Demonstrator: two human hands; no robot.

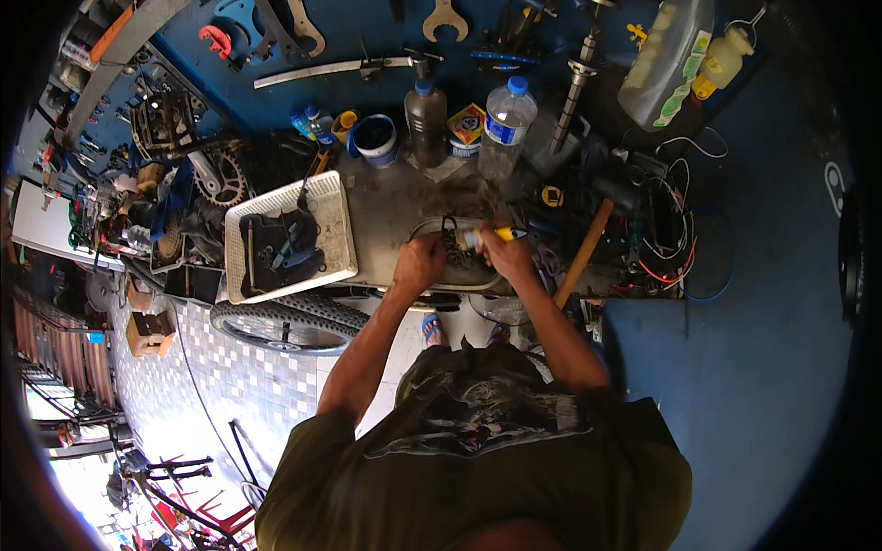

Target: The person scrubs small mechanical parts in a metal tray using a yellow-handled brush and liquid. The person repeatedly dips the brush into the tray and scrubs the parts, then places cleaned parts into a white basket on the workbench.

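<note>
My left hand (421, 261) is closed at the left side of a shallow metal tray (480, 278) on the workbench. Its fingers grip a dark, linked piece that looks like a bicycle chain (452, 241), bunched over the tray. My right hand (505, 252) is wrapped round a brush with a yellow handle (509, 234). The brush's pale end points left and meets the chain, or comes very near it. My fingers partly hide both things.
Left on the bench stands a white plastic basket (352, 248) with dark parts inside. Behind the tray are a dark bottle (425, 124), a clear bottle (508, 124) and a blue-white tub (375, 140). A wooden handle (584, 253) slants at right. Bicycle tyres (294, 321) lie below the bench.
</note>
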